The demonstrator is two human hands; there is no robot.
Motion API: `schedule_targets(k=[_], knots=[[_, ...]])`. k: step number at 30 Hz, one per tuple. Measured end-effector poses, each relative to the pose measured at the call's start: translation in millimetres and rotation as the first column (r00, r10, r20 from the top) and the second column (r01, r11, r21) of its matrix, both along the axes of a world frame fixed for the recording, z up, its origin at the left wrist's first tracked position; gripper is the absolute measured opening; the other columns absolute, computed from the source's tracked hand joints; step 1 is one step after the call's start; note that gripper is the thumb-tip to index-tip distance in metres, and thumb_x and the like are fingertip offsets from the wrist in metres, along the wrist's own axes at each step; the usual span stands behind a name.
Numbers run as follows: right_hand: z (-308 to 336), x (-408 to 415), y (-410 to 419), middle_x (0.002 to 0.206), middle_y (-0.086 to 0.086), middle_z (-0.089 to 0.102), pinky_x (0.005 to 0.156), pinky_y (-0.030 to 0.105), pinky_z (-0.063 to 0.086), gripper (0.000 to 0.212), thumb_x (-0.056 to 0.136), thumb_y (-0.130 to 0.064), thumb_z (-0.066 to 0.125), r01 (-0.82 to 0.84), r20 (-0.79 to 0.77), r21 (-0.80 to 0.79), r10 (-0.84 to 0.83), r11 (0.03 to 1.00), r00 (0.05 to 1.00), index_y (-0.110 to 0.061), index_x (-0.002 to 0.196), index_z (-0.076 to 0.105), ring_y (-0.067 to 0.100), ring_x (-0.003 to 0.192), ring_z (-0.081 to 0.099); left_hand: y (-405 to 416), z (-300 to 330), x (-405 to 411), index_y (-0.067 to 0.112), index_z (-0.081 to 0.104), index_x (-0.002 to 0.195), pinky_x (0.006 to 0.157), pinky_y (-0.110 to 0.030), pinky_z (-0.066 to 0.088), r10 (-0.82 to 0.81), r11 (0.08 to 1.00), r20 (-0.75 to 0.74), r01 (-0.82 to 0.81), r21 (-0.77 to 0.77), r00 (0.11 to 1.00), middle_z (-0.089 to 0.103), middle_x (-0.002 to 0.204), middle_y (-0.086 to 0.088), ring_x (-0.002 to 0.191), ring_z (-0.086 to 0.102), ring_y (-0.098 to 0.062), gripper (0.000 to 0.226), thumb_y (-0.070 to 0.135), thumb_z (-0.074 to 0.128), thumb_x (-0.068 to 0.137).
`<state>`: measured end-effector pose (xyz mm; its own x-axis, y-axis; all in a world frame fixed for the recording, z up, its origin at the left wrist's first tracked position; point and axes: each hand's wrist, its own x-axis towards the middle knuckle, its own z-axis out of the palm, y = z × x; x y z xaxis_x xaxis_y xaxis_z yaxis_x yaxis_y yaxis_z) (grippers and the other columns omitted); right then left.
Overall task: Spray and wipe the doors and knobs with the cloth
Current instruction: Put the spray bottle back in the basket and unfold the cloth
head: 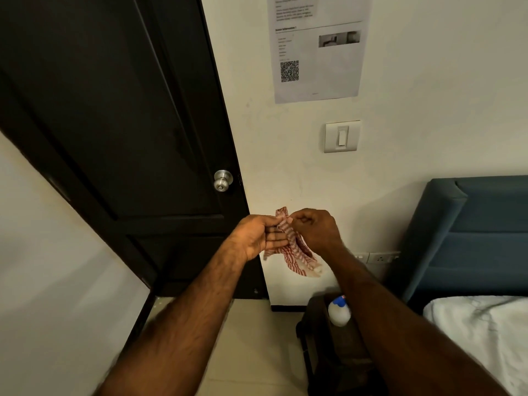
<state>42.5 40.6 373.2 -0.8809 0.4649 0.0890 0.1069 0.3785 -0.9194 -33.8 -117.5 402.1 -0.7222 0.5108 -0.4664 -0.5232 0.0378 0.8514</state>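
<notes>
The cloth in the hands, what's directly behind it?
Behind the striped cloth is bare white wall, beside the black door. Both the left hand and right hand pinch it, hiding part of the wall.

Thin woven cloth [291,247], red-and-white striped, limp and creased. Dark door [108,110] with a smooth, faintly satin painted finish. Brushed metal knob [223,180], dully shiny. Matt printed paper sheet [317,47]. Smooth plastic light switch [342,136]. Blue headboard [468,235], possibly matt fabric.
</notes>
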Motion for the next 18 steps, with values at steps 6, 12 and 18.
schedule_targets(k=[6, 12, 18], knots=[[0, 3, 40, 0.084, 0.004, 0.075, 0.059, 0.028, 0.056, 0.013, 0.099, -0.007, 0.066, 0.202, -0.002, -0.179, -0.206, 0.963, 0.979, -0.019, 0.095, 0.072, 0.019, 0.074, 0.074, -22, 0, -25, -0.006, 0.070, 0.119, 0.090, -0.045, 0.064, 0.060, 0.987, -0.273, -0.098, -0.128, 0.960, 0.077, 0.112, -0.021, 0.092, 0.074, -0.027, 0.023, 0.007, 0.062, 0.103], [20, 6, 59, 0.094, 0.000, 0.078, 0.070, 0.028, 0.056, 0.034, 0.100, 0.005, 0.053, 0.134, -0.005, -0.122, -0.135, 0.983, 0.991, -0.016, 0.089, 0.078, 0.017, 0.087, 0.071, -55, -3, -49, 0.002, 0.072, 0.115, 0.091, -0.044, 0.059, 0.092, 0.972, -0.370, -0.164, -0.170, 0.924, 0.077, 0.109, -0.013, 0.097, 0.071, -0.025, 0.025, 0.014, 0.052, 0.109], [30, -8, 54, 0.097, 0.000, 0.076, 0.072, 0.029, 0.058, 0.020, 0.088, -0.010, 0.085, 0.005, -0.012, -0.039, -0.006, 0.999, 1.000, -0.024, 0.095, 0.074, 0.016, 0.089, 0.072, -69, -14, -52, 0.008, 0.071, 0.125, 0.092, -0.047, 0.062, 0.103, 0.994, -0.250, -0.110, -0.013, 0.963, 0.075, 0.119, -0.015, 0.109, 0.073, -0.030, 0.029, 0.007, 0.070, 0.096]])
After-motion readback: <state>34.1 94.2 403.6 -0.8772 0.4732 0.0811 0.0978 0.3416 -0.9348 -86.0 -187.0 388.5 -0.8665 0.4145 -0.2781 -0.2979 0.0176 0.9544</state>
